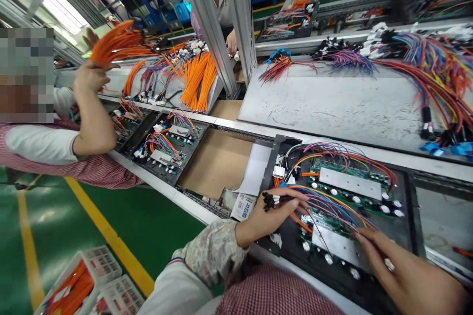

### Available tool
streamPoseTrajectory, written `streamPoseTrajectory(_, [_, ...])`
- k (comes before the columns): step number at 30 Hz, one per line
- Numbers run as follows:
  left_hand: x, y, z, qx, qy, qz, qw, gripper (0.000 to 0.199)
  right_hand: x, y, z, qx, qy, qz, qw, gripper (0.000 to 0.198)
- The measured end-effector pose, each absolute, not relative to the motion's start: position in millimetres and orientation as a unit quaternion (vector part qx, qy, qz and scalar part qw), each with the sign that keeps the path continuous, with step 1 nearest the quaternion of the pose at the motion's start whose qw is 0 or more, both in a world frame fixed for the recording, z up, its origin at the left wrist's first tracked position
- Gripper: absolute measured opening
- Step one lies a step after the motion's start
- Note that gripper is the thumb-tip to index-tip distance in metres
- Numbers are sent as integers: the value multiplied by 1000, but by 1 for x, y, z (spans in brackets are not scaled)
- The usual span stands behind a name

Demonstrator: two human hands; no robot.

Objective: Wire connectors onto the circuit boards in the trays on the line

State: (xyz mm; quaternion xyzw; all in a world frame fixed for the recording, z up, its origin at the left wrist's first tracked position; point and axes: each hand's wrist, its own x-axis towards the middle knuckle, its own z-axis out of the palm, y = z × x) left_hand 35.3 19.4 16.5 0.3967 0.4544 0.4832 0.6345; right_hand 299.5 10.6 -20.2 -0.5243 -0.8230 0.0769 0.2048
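Note:
My left hand point(271, 214) is closed around several thin wires with black connectors point(272, 200) that stick out past its fingers. Beneath it lies the left edge of the nearer green circuit board point(325, 224), which carries a silver metal plate point(338, 246) and white round parts. My right hand point(388, 261) reaches over that board's right side, thumb and forefinger pinched by the ends of its coloured wires; what they hold is too small to make out. A second circuit board point(349, 182) with wires sits behind it, both in a black tray point(401, 229).
A co-worker's hand point(90, 76) on the left holds up a bundle of orange wires point(118, 44). Another black tray with boards point(173, 167) stands on the conveyor rail point(201, 211). Wire bundles point(436, 69) cover a sloped shelf point(295, 98). A metal post point(210, 24) rises behind.

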Motion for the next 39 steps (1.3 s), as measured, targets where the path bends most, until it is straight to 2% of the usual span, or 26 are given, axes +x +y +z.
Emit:
streamPoseTrajectory(4, [34, 18, 19, 430, 468, 467, 614, 27, 286, 13, -5, -506, -841, 33, 186, 45])
streamPoseTrajectory(12, [34, 26, 24, 441, 496, 449, 597, 20, 276, 17, 6, -533, -821, 99, 179, 28])
streamPoseTrajectory(39, [33, 26, 25, 440, 491, 452, 601, 16, 275, 15, 7, -532, -826, 77, 167, 30])
